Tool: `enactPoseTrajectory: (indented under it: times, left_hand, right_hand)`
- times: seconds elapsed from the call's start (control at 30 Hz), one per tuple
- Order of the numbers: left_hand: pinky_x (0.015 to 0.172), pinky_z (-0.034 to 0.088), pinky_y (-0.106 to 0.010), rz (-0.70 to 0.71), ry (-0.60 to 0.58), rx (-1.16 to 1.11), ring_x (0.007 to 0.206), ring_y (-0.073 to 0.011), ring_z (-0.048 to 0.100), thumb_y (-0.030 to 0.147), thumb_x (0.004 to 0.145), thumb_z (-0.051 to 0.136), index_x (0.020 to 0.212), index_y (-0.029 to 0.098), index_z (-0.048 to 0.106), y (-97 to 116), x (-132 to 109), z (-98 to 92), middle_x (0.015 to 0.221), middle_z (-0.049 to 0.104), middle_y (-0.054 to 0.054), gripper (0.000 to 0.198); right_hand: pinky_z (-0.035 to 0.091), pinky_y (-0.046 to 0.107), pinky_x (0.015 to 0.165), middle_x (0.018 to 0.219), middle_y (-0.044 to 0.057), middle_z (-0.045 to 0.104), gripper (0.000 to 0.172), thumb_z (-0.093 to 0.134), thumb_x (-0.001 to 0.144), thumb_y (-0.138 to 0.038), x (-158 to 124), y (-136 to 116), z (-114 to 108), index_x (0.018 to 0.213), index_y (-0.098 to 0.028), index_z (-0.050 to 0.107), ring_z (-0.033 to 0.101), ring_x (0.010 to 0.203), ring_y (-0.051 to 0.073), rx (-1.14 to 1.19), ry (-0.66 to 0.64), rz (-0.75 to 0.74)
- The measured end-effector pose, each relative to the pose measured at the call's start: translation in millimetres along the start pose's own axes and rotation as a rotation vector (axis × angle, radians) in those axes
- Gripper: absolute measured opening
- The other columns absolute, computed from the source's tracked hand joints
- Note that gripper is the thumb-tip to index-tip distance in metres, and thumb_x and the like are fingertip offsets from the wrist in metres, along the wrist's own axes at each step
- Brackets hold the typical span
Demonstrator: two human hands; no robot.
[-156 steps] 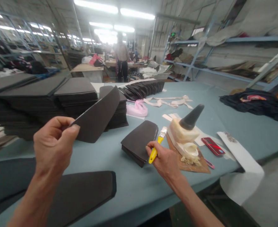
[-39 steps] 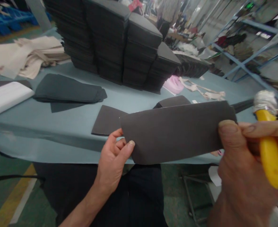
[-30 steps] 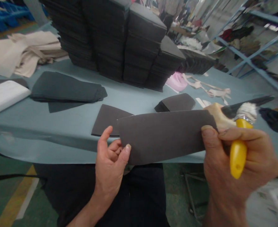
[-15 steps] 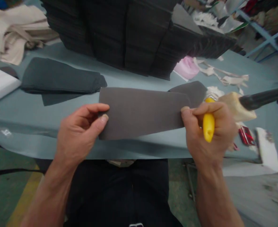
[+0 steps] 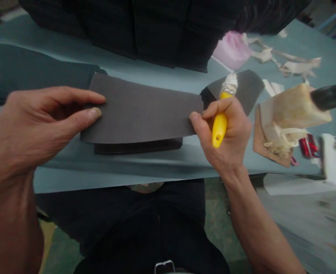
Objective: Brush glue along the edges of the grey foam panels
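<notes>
The dark sheet covers most of another dark piece under it, so only that piece's front edge shows, and the right hand hides part of the yellow brush. The tall black stacks are cut off by the top edge, the flat dark pile by the left edge, and the black stick by the right edge. The red thing and the white thing far right are too blurry to tell what they are.

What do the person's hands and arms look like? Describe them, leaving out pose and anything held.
The left hand and right hand are bare: no gloves, rings or watch in view. The left forearm and right forearm are uncovered, with no sleeve showing. Fingernails are short.
</notes>
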State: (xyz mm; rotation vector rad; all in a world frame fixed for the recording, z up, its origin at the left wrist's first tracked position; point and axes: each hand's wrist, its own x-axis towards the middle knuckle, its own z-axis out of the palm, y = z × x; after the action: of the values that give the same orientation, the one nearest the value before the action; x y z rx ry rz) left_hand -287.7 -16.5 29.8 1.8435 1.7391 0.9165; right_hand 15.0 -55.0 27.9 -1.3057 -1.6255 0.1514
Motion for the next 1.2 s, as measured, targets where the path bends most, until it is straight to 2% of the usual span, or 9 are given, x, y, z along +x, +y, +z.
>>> enactPoseTrajectory:
  times: [0.1,0.23,0.4,0.63,0.93,1.1,1.2]
  left_hand:
    - [0.101,0.056,-0.060,0.053,-0.068,-0.055,0.081,-0.0148,0.068,0.064,0.081,0.077,0.115,0.019,0.084,-2.8,1.0,-0.6,0.090,0.076,0.003,0.057]
    - [0.102,0.057,-0.054,-0.021,-0.096,-0.082,0.079,-0.0138,0.065,0.063,0.076,0.080,0.109,0.018,0.085,-6.1,1.2,-0.7,0.087,0.077,0.002,0.056]
    - [0.093,0.059,-0.038,-0.077,-0.107,-0.108,0.072,-0.0120,0.061,0.057,0.076,0.083,0.109,0.019,0.086,-16.5,-3.9,0.4,0.090,0.080,-0.001,0.051]
    - [0.080,0.051,-0.024,-0.031,-0.157,-0.083,0.069,-0.0091,0.058,0.054,0.081,0.081,0.105,0.021,0.087,-23.3,-6.2,6.0,0.084,0.077,0.002,0.041]
    - [0.079,0.053,-0.022,-0.071,-0.096,-0.128,0.072,-0.0092,0.062,0.041,0.086,0.081,0.104,0.014,0.085,-24.9,-8.7,10.2,0.086,0.080,0.000,0.032]
    - [0.068,0.047,-0.017,-0.057,-0.055,-0.121,0.074,-0.0095,0.065,0.046,0.085,0.079,0.099,0.015,0.085,-26.1,-7.9,13.8,0.085,0.082,0.002,0.034]
    - [0.069,0.047,-0.019,-0.030,-0.090,-0.075,0.076,-0.0103,0.067,0.049,0.087,0.073,0.101,0.017,0.085,-25.0,-8.0,14.3,0.088,0.082,0.003,0.037]
  right_hand:
    - [0.043,0.028,0.056,0.074,-0.007,0.058,0.023,0.077,0.089,-0.026,-8.3,12.9,8.2,0.084,-0.026,0.054,0.048,0.059,0.011,0.017,-0.068,0.050]
    - [0.041,0.029,0.055,0.071,-0.007,0.056,0.022,0.077,0.088,-0.030,-13.0,24.4,15.5,0.085,-0.028,0.056,0.048,0.058,0.012,0.010,-0.104,0.071]
    - [0.048,0.033,0.059,0.072,-0.003,0.061,0.026,0.080,0.084,-0.040,-16.1,28.3,15.3,0.083,-0.029,0.057,0.059,0.067,0.018,-0.041,-0.109,0.108]
    - [0.054,0.037,0.066,0.077,0.001,0.063,0.026,0.079,0.087,-0.043,-21.6,29.7,16.5,0.083,-0.029,0.058,0.062,0.073,0.020,-0.070,-0.116,0.134]
    - [0.056,0.040,0.067,0.079,0.002,0.065,0.026,0.078,0.087,-0.046,-26.2,32.3,21.0,0.083,-0.030,0.059,0.063,0.074,0.022,-0.095,-0.124,0.152]
    - [0.052,0.039,0.064,0.080,0.002,0.065,0.026,0.078,0.089,-0.046,-30.4,37.3,21.2,0.085,-0.029,0.059,0.061,0.071,0.021,-0.079,-0.145,0.126]
    - [0.049,0.037,0.061,0.081,0.002,0.065,0.025,0.079,0.091,-0.045,-33.8,41.3,21.6,0.087,-0.029,0.060,0.058,0.068,0.019,-0.075,-0.143,0.092]
